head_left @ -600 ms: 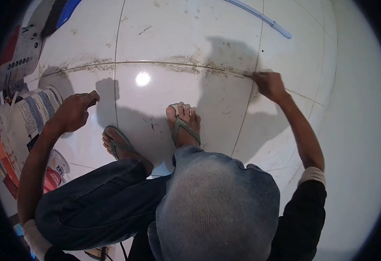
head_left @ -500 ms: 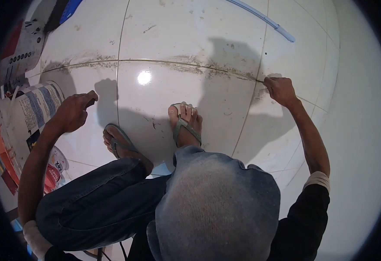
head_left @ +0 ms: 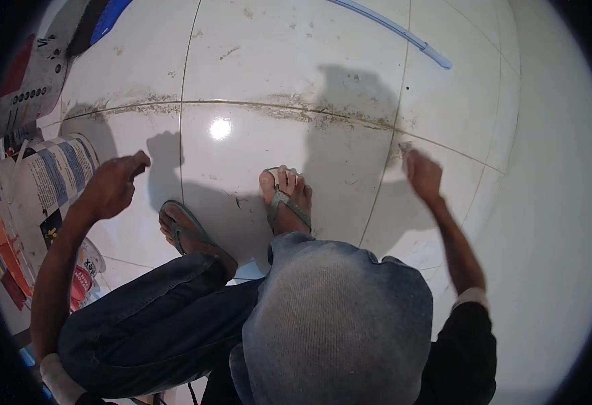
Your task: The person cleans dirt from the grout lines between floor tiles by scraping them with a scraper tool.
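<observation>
My right hand hovers over the white tiled floor, just below the crossing of two grout lines at the right. It is closed and slightly blurred; what its fingers pinch cannot be made out. At the left, my left hand is held above the floor beside a paint bucket with a printed label. Its fingers are curled, and whatever may be inside them is hidden. Dark, crumbly dirt lies along the horizontal grout line between the hands.
My sandalled feet stand mid-floor. A light blue tube or handle lies at the top right. A blue object sits at the top left, near a printed box and another paint container. A pale wall rises at the right.
My right hand has drawn back from the grout line toward me, and the thin dark tip seen at its fingers no longer shows. My left hand stays nearly in place, still curled.
</observation>
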`<control>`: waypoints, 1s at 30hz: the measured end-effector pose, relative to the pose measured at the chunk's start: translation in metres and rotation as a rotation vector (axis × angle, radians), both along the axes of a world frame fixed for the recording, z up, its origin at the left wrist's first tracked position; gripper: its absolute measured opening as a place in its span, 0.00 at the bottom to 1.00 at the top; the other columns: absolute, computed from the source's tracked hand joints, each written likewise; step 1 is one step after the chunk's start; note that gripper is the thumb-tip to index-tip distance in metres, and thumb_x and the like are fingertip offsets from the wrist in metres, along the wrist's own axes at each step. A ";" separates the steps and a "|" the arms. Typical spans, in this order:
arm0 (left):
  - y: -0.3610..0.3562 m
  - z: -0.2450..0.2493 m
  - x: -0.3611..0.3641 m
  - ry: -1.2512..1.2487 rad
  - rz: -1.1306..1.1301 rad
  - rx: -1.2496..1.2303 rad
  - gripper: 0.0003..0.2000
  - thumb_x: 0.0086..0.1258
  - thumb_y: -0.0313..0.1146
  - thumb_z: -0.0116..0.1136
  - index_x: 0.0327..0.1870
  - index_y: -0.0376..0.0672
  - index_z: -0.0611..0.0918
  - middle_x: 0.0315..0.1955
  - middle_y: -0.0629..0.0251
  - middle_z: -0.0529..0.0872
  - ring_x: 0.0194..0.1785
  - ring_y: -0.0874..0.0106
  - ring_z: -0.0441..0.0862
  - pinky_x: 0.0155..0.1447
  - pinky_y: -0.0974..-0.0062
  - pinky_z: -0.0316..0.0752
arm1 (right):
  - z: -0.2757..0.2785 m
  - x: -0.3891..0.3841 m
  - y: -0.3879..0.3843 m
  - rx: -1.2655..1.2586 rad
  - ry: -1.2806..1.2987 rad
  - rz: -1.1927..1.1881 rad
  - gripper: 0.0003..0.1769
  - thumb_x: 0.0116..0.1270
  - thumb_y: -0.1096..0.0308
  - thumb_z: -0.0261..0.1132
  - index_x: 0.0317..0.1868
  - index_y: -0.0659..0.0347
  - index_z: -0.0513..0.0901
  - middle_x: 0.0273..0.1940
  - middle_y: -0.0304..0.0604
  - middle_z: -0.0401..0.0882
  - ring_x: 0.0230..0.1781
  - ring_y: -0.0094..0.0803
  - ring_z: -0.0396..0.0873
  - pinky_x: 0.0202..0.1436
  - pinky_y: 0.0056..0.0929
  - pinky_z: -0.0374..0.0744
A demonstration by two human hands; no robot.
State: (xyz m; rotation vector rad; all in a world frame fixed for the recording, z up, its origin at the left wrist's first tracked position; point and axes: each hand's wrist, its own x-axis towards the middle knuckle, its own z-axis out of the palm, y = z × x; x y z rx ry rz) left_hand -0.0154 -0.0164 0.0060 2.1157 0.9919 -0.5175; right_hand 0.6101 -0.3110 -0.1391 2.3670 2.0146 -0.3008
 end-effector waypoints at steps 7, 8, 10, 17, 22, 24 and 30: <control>-0.003 -0.010 -0.006 0.052 -0.143 -0.063 0.23 0.56 0.15 0.49 0.55 0.37 0.76 0.41 0.43 0.89 0.49 0.41 0.86 0.57 0.45 0.79 | -0.023 -0.153 -0.116 0.029 0.044 -0.583 0.09 0.78 0.63 0.64 0.37 0.55 0.82 0.27 0.51 0.84 0.27 0.54 0.85 0.30 0.51 0.78; 0.002 -0.012 -0.003 0.074 -0.186 -0.067 0.23 0.56 0.16 0.49 0.56 0.37 0.75 0.42 0.43 0.89 0.50 0.42 0.87 0.58 0.45 0.79 | -0.020 -0.157 -0.114 0.026 0.041 -0.601 0.09 0.78 0.63 0.64 0.37 0.55 0.82 0.27 0.51 0.84 0.27 0.54 0.85 0.30 0.51 0.78; 0.011 -0.021 0.006 0.034 -0.215 -0.047 0.23 0.56 0.16 0.49 0.56 0.37 0.75 0.43 0.43 0.89 0.51 0.42 0.87 0.58 0.46 0.79 | -0.023 -0.151 -0.090 0.086 0.047 -0.616 0.09 0.78 0.64 0.64 0.38 0.56 0.82 0.27 0.51 0.84 0.27 0.54 0.85 0.31 0.52 0.79; 0.029 -0.026 0.042 -0.016 -0.288 0.005 0.25 0.53 0.15 0.49 0.56 0.37 0.77 0.43 0.42 0.88 0.50 0.43 0.87 0.58 0.47 0.80 | -0.024 -0.134 -0.047 0.140 -0.007 -0.552 0.10 0.79 0.62 0.65 0.38 0.56 0.82 0.27 0.50 0.85 0.28 0.53 0.85 0.31 0.51 0.80; 0.020 -0.022 0.022 -0.086 -0.218 0.004 0.25 0.53 0.16 0.49 0.56 0.35 0.77 0.43 0.41 0.88 0.50 0.42 0.87 0.58 0.47 0.81 | -0.029 -0.138 -0.070 0.232 -0.028 -0.475 0.08 0.78 0.63 0.67 0.39 0.55 0.82 0.26 0.49 0.84 0.25 0.51 0.85 0.28 0.49 0.79; 0.018 -0.012 0.020 -0.019 -0.194 -0.005 0.24 0.54 0.16 0.48 0.56 0.34 0.78 0.43 0.40 0.89 0.49 0.41 0.88 0.58 0.46 0.81 | -0.040 -0.127 -0.068 0.250 -0.043 -0.437 0.07 0.77 0.64 0.68 0.39 0.55 0.82 0.26 0.49 0.84 0.25 0.51 0.85 0.27 0.50 0.79; 0.001 -0.013 0.002 0.015 -0.169 -0.101 0.23 0.58 0.16 0.48 0.57 0.37 0.77 0.45 0.41 0.90 0.53 0.42 0.88 0.60 0.47 0.80 | -0.037 -0.109 -0.004 0.182 -0.162 -0.467 0.05 0.76 0.67 0.66 0.40 0.55 0.82 0.23 0.48 0.81 0.22 0.49 0.82 0.26 0.49 0.78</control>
